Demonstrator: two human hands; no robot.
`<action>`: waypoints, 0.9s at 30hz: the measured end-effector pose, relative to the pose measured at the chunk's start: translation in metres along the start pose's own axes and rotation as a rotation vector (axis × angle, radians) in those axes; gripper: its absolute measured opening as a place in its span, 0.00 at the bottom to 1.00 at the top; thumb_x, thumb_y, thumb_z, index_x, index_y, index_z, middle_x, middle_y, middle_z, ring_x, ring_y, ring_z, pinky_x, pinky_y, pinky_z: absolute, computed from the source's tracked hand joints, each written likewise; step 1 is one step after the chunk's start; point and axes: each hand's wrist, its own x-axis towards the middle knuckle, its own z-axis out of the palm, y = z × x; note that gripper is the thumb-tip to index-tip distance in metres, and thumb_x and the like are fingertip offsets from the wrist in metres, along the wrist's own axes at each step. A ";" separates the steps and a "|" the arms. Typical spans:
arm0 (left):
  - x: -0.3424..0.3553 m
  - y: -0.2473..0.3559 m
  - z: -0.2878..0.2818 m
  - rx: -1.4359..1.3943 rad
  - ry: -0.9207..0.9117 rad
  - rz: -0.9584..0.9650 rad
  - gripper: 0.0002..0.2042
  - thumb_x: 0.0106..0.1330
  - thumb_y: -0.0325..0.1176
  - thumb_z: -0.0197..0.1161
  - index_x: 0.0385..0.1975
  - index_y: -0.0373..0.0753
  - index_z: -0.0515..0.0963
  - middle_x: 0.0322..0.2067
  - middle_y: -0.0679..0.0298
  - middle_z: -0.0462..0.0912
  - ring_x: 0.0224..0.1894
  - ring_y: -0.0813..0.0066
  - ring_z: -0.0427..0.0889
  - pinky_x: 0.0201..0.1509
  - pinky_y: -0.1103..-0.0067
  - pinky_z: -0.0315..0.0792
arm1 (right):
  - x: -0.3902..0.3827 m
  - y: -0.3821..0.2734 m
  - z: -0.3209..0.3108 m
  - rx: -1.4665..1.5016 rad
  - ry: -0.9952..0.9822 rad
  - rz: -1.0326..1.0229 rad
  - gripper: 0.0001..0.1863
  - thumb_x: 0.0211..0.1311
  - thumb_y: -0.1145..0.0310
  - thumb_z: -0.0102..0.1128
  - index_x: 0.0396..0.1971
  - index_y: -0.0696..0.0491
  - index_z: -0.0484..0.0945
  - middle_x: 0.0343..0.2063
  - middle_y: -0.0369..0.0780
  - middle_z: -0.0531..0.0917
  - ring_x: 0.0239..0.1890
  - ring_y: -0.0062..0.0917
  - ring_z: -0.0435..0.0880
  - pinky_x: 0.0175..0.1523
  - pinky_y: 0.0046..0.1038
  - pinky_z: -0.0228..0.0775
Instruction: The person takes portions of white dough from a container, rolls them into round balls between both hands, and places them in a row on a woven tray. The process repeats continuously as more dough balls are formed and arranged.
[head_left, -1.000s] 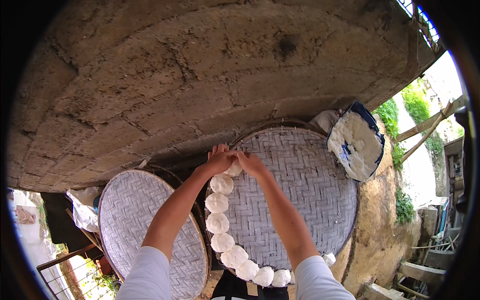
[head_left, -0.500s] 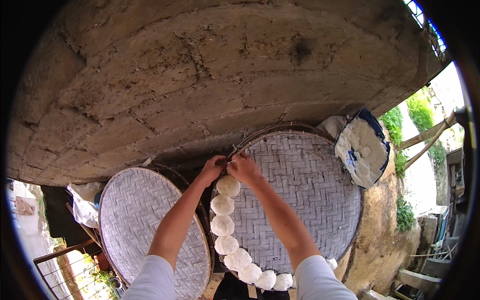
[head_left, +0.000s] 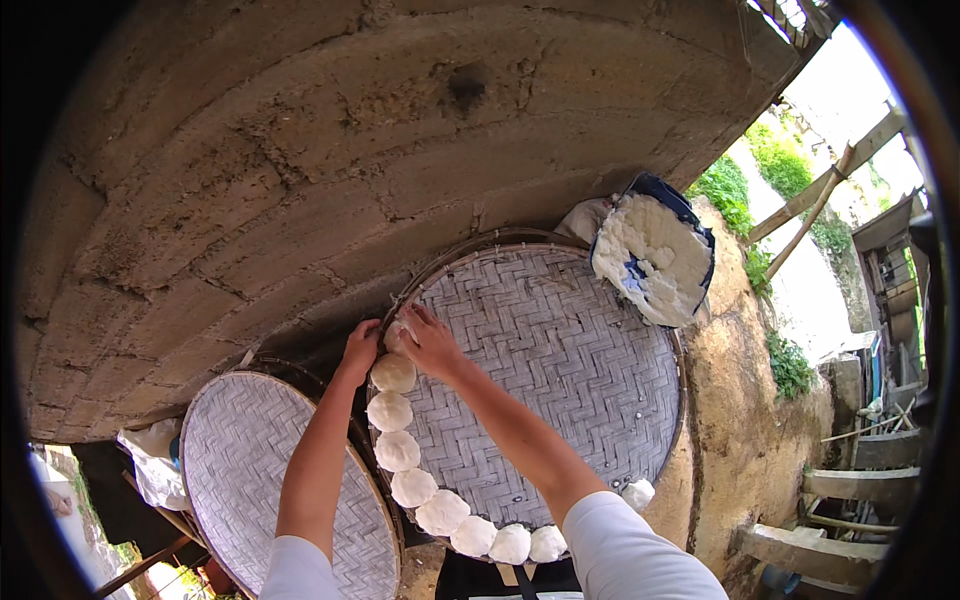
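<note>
A large round woven bamboo tray (head_left: 560,370) lies in front of me. Flattened white balls of a dough-like mass (head_left: 397,450) form a curved row along its left and near rim. At the row's far end, my right hand (head_left: 428,343) curls its fingers over another white ball (head_left: 396,337). My left hand (head_left: 361,352) is closed against that ball's outer side, at the tray's rim; its fingertips are partly hidden. A blue-rimmed basin (head_left: 655,255) with white crumbly mass rests tilted over the tray's far right edge.
Another woven tray (head_left: 270,470) stands to the left, with a white sack (head_left: 155,465) beyond it. A rough block wall (head_left: 250,200) rises close behind the trays. One separate white ball (head_left: 638,494) sits at the near right rim. Wooden poles (head_left: 825,190) stand off to the right.
My view has shifted and turned, so the trays appear farther left. My hands have spread slightly apart, and a white ball now shows between them at the rim.
</note>
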 end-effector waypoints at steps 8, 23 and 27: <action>-0.008 0.000 0.002 0.035 0.082 0.000 0.19 0.78 0.39 0.56 0.64 0.38 0.77 0.58 0.59 0.82 0.58 0.69 0.78 0.61 0.73 0.71 | -0.101 0.066 -0.117 0.317 0.017 0.146 0.21 0.78 0.61 0.51 0.59 0.61 0.78 0.56 0.50 0.80 0.56 0.43 0.82 0.60 0.37 0.73; -0.149 0.041 0.071 -0.103 0.369 0.158 0.09 0.77 0.36 0.59 0.51 0.42 0.79 0.49 0.69 0.84 0.52 0.77 0.82 0.52 0.76 0.72 | -0.187 0.229 -0.393 0.095 0.328 0.151 0.17 0.70 0.70 0.58 0.55 0.60 0.82 0.55 0.48 0.83 0.54 0.39 0.85 0.50 0.36 0.82; -0.248 0.035 0.157 -0.254 0.300 0.095 0.06 0.77 0.32 0.56 0.48 0.42 0.78 0.47 0.68 0.84 0.47 0.78 0.82 0.47 0.77 0.71 | -0.117 0.285 -0.444 -0.101 0.313 0.122 0.22 0.69 0.66 0.58 0.59 0.59 0.79 0.59 0.52 0.80 0.61 0.49 0.79 0.64 0.41 0.72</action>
